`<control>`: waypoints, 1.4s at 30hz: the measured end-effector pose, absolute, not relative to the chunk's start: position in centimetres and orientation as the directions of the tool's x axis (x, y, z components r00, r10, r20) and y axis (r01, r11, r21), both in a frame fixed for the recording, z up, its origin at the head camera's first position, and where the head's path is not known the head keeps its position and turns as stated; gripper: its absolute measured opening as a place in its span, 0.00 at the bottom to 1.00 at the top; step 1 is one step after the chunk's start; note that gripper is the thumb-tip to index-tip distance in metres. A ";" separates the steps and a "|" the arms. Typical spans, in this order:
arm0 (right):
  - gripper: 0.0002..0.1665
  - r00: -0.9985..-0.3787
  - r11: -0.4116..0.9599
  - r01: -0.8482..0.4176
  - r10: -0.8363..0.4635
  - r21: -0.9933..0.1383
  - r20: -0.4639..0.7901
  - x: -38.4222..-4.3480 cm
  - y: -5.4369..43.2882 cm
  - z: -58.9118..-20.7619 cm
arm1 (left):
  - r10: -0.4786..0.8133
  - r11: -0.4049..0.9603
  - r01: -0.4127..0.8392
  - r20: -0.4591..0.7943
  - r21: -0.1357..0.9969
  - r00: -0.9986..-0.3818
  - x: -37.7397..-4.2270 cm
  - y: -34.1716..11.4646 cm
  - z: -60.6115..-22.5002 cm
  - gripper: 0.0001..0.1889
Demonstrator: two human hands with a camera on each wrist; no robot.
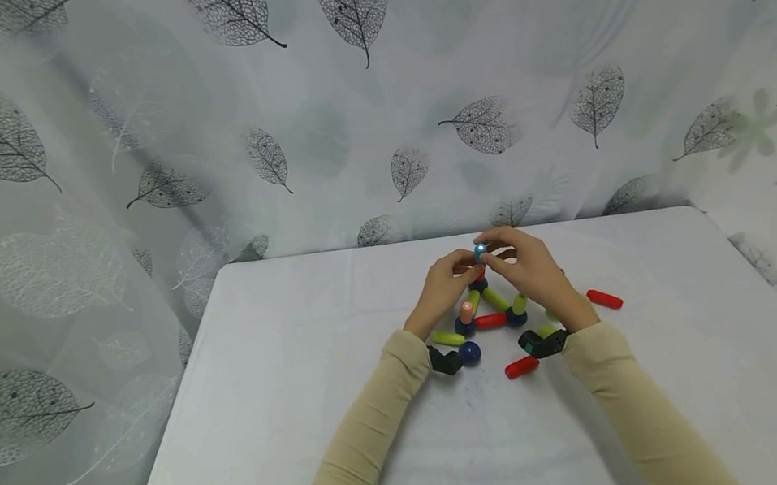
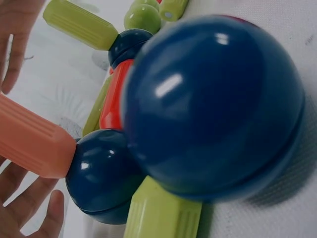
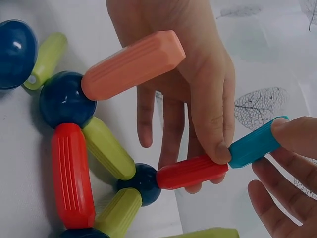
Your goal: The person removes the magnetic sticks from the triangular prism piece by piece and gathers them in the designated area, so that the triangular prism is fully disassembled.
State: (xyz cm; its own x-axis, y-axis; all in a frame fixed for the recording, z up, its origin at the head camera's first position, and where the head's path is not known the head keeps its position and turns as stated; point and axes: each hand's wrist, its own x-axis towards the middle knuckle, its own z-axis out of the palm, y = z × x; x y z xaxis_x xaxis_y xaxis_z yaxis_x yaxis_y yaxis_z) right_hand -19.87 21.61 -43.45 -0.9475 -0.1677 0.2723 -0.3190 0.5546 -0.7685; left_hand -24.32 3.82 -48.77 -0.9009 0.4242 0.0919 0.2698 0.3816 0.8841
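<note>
My left hand (image 1: 446, 284) pinches the upper end of a red rod (image 3: 193, 172), its thumb near the top and fingers behind. That rod rises from a dark blue ball (image 3: 139, 184) at the far corner of a triangle of rods and balls. My right hand (image 1: 527, 261) pinches a short teal rod (image 3: 257, 144) between thumb and fingers, in line with the red rod and end to end at its tip. Two green rods (image 3: 110, 148) and a red rod (image 3: 73, 173) form the triangle's sides. An orange rod (image 3: 133, 64) stands on the left corner ball (image 3: 67, 99).
Another blue ball (image 1: 470, 353) and a green rod (image 1: 449, 338) lie by the left wrist. A red rod (image 1: 522, 367) lies in front, another red rod (image 1: 604, 299) to the right. Green balls (image 2: 142, 18) show beyond the triangle. A leaf-print curtain (image 1: 343, 117) hangs behind the white table (image 1: 297, 328).
</note>
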 end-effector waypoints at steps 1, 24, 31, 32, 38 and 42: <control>0.19 -0.943 0.556 -0.331 -0.170 -0.762 0.285 -19.8 21.5 -43.4 | 0.424 0.381 0.270 0.092 0.884 -0.901 -24.3 3.8 -48.8 0.17; 0.23 -0.965 0.541 -0.206 0.026 -0.816 0.261 -15.0 24.3 -43.1 | 0.410 0.356 0.286 0.126 0.890 -0.903 -22.4 1.7 -48.7 0.19; 0.23 -0.971 0.451 -0.167 0.078 -0.877 0.225 -11.5 26.8 -43.8 | 0.445 0.380 0.277 0.089 0.882 -0.891 -20.4 0.1 -48.3 0.16; 0.23 -0.974 0.446 -0.159 0.076 -0.881 0.215 -11.2 27.2 -44.0 | 0.456 0.380 0.277 0.082 0.883 -0.886 -20.1 -0.1 -48.2 0.15; 0.25 -0.982 0.464 -0.088 0.110 -0.882 0.156 -9.2 28.5 -45.3 | 0.489 0.372 0.259 0.049 0.891 -0.871 -19.1 -0.9 -48.5 0.15; 0.25 -0.981 0.431 -0.066 0.138 -0.900 0.138 -8.2 29.3 -46.5 | 0.484 0.383 0.230 0.018 0.894 -0.875 -18.7 -1.4 -49.0 0.15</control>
